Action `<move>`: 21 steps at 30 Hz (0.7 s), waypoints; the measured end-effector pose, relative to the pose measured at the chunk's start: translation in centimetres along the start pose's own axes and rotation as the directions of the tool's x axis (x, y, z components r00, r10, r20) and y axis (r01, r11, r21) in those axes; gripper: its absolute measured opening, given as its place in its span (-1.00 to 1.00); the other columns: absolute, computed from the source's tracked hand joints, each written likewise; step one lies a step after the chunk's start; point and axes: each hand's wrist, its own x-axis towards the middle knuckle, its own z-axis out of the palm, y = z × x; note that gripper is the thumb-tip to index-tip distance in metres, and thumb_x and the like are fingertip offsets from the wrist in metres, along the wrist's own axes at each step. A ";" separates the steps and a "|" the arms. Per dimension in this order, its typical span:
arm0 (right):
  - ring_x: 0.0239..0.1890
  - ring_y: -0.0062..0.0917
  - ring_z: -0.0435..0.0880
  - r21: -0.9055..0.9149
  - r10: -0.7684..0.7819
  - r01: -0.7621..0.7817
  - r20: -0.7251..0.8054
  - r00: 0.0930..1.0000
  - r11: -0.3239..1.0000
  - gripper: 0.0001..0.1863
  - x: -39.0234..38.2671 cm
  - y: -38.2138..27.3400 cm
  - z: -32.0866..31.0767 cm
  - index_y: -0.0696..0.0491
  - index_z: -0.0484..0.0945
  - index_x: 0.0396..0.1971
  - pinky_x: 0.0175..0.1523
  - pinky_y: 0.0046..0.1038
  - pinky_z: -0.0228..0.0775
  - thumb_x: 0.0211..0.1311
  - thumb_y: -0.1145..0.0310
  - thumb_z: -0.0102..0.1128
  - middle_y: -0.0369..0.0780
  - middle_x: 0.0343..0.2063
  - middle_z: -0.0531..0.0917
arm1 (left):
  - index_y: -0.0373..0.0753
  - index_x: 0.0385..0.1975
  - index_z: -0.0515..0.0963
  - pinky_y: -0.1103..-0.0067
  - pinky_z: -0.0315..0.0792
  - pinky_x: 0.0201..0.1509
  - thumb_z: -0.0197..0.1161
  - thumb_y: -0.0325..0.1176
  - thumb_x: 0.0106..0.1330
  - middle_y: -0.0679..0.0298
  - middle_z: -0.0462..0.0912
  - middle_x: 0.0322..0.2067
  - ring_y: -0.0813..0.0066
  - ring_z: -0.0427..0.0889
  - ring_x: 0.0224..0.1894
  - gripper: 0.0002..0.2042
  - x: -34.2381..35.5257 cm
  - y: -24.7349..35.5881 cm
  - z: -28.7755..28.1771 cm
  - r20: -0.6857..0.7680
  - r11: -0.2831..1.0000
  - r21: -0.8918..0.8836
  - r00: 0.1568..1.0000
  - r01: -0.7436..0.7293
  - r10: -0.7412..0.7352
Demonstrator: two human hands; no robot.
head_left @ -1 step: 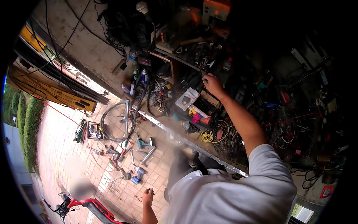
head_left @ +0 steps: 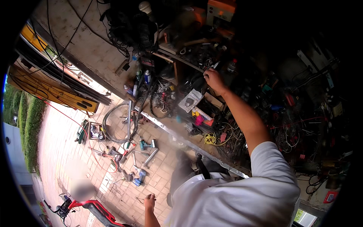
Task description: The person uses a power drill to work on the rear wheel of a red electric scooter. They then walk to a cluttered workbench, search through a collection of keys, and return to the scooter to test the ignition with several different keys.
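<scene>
My right hand (head_left: 214, 81) reaches out over the cluttered workbench, its fingers curled at the front edge of a dark shelf (head_left: 189, 64). What its fingers hold, if anything, I cannot make out. Just below it stands an open box (head_left: 202, 109) with a white flap and yellow and pink things inside. Low beside my body, my left hand (head_left: 150, 201) is closed above the brick paving. A thin, dark, forked thing (head_left: 140, 198) pokes out from its fingers, too small to name.
Cordless drills (head_left: 146, 144), a blue power tool (head_left: 139, 178) and a black hose coil (head_left: 109, 128) lie on the paving at left. Tangled cables (head_left: 211, 138) and a spray can (head_left: 147, 76) crowd the bench. A red two-wheeler (head_left: 102, 212) stands lower left, beside a blurred shape.
My right hand has moved slightly up toward the shelf edge. My left hand sits a little lower in the picture. The other things look the same.
</scene>
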 end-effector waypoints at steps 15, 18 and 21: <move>-0.09 -0.23 0.58 -0.388 0.084 0.282 0.704 0.705 0.878 -0.62 13.5 3.3 4.8 -0.12 0.63 -0.19 -0.02 -0.25 0.43 -0.11 0.48 0.20 -0.14 -0.16 0.61 | -0.25 -0.02 0.37 0.53 0.39 -0.35 0.01 -0.07 0.35 0.18 0.55 -0.16 0.39 0.55 -0.22 -0.60 -18.9 -15.0 5.1 -0.019 0.834 -0.391 0.903 0.389 -0.430; -0.16 -0.22 0.59 -0.320 -0.059 0.359 0.670 0.740 0.877 -0.74 12.8 5.5 4.4 -0.03 0.61 -0.32 -0.08 -0.22 0.44 -0.11 0.47 0.19 -0.14 -0.26 0.63 | -0.26 -0.03 0.40 0.53 0.40 -0.28 0.00 -0.05 0.34 0.18 0.55 -0.14 0.38 0.55 -0.20 -0.59 -17.3 -13.9 7.1 -0.021 0.856 -0.380 0.921 0.352 -0.388; -0.19 -0.22 0.59 -0.380 0.032 0.303 0.667 0.744 0.874 -0.83 13.6 6.7 3.5 0.02 0.57 -0.40 -0.12 -0.20 0.43 -0.10 0.43 0.20 -0.14 -0.33 0.62 | -0.26 -0.04 0.42 0.53 0.40 -0.28 0.01 -0.06 0.34 0.20 0.56 -0.15 0.40 0.55 -0.19 -0.60 -15.6 -12.1 7.6 -0.007 0.895 -0.340 0.951 0.289 -0.310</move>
